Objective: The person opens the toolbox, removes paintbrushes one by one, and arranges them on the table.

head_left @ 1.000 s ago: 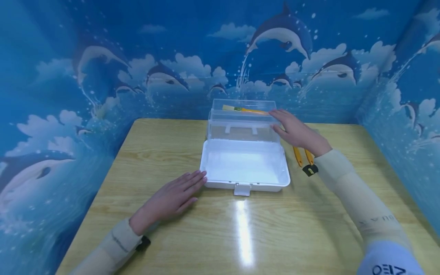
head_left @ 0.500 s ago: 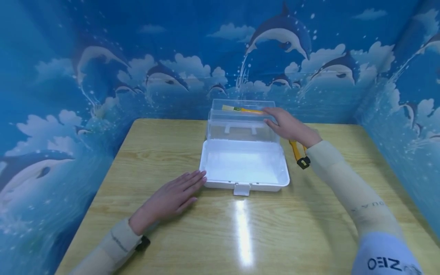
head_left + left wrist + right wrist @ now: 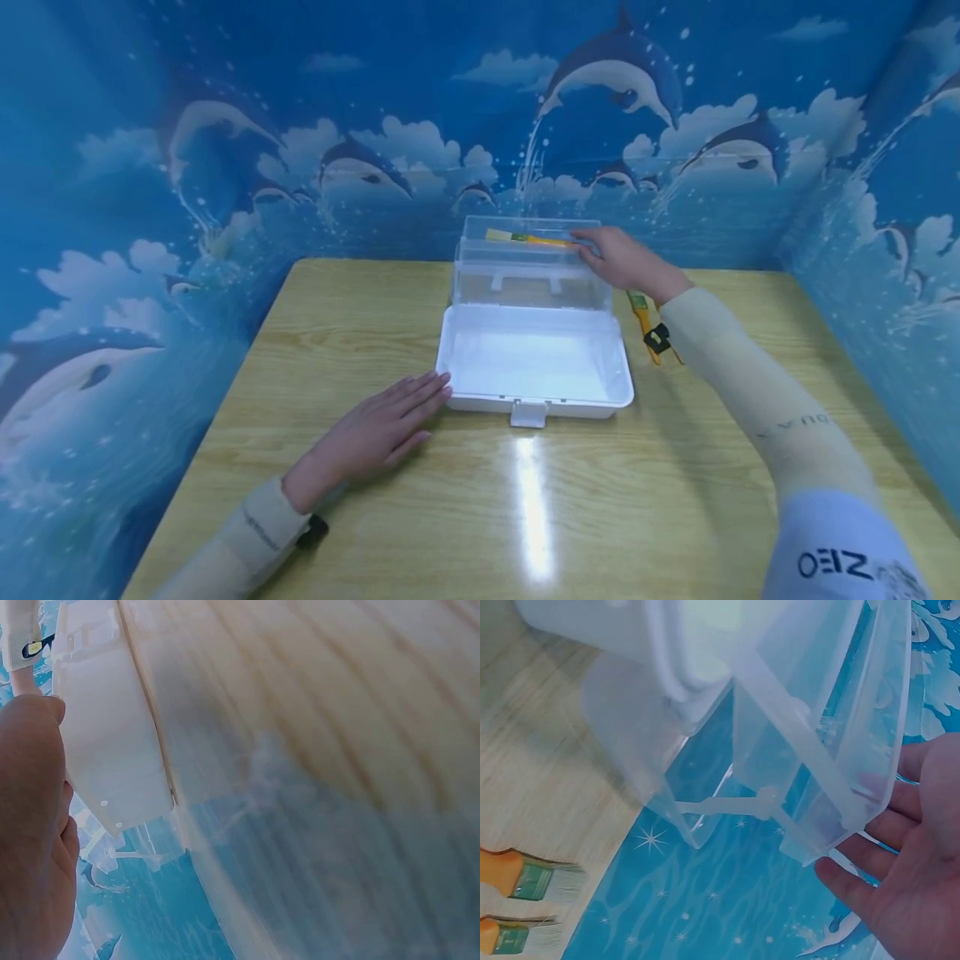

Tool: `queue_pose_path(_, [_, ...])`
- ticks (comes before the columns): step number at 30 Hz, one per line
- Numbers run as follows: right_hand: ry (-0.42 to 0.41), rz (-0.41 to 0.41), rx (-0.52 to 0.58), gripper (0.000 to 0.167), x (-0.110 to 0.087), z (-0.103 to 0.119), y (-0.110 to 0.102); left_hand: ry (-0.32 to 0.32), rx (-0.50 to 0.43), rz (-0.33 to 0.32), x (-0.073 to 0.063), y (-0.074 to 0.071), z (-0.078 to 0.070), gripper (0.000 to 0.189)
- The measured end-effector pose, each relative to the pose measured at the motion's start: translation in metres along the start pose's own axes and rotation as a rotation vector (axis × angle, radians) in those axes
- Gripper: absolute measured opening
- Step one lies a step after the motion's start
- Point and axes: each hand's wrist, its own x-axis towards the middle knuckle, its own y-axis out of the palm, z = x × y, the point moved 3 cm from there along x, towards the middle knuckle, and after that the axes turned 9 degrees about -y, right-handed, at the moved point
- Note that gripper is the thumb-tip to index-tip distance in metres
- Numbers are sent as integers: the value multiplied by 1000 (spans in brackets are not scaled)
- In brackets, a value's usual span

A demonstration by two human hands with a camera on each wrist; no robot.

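A white plastic box (image 3: 534, 358) lies unfolded on the table, its clear raised upper part (image 3: 532, 287) standing behind the base. A flat paintbrush (image 3: 517, 237) with pale bristles, green ferrule and yellow-orange handle lies in that upper part. My left hand (image 3: 375, 425) lies flat, straight fingertips at the base's front left corner. My right hand (image 3: 626, 262) is at the right end of the upper part, overlapping the brush handle's end. In the right wrist view, the right fingers (image 3: 870, 855) extend, spread, behind the clear plastic edge; the thumb is hidden there.
Two more paintbrushes (image 3: 640, 310) lie on the wood-grain table (image 3: 360, 317), right of the box, partly under my right forearm. A white latch (image 3: 528, 413) hangs at the box front. Dolphin-printed blue sheeting (image 3: 420, 108) stands behind the table and along both sides.
My right hand has shifted left along the upper part, its fingers now further over the brush handle's end. The left hand, box and brush head stay where they were.
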Motion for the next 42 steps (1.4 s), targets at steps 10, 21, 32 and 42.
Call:
queue_pose_path(10, [43,22,-82,45,17,4,-3,6,1,-6,0,1,1,62])
queue_pose_path(21, [17,2,-57,30,40,8,-12,9,7,-18,-1,0,1,62])
queue_pose_path(32, [18,58,-101,21,59,5,-21,35,15,-52,-1,3,3,63])
queue_pose_path(42, [53,142,-108,28,69,7,-19,44,8,-57,-1,2,3,61])
